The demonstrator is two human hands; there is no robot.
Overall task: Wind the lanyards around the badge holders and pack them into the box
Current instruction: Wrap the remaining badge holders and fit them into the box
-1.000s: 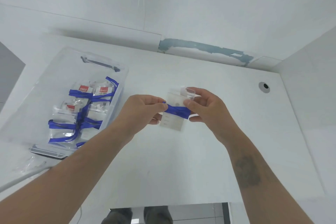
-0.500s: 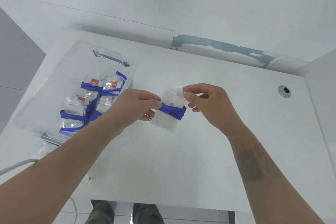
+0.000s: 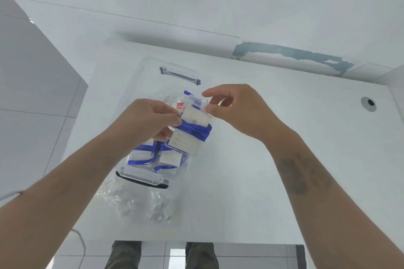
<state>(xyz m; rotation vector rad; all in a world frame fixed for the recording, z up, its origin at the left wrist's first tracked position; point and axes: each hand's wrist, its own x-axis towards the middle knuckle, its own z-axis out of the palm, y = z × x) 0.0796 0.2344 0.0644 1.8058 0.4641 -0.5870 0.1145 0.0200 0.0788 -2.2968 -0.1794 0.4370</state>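
Both hands hold one badge holder (image 3: 189, 129) up above the open clear box (image 3: 153, 102). Left hand (image 3: 150, 120) has its fingers curled round the holder's left edge, thumb pressing on the blue lanyard (image 3: 196, 130) that is wound across the holder's middle. Right hand (image 3: 238, 109) pinches the clear top corner of the holder between thumb and a fingertip, with the forefinger raised above it. The holder is tilted, its top toward the far right, and a pale card shows inside it.

Below the hands, the box stands on the white bench (image 3: 273, 170). Inside it lie several more badge holders (image 3: 168, 158) already wrapped in blue lanyards; one near the far end shows a red label, partly hidden by the left hand. The box's dark handle (image 3: 180, 75) sits at its far end. A crumpled clear plastic bag (image 3: 140, 201) lies on the bench, just beside the near end of the box. A round hole (image 3: 370, 102) shows in the bench at far right.
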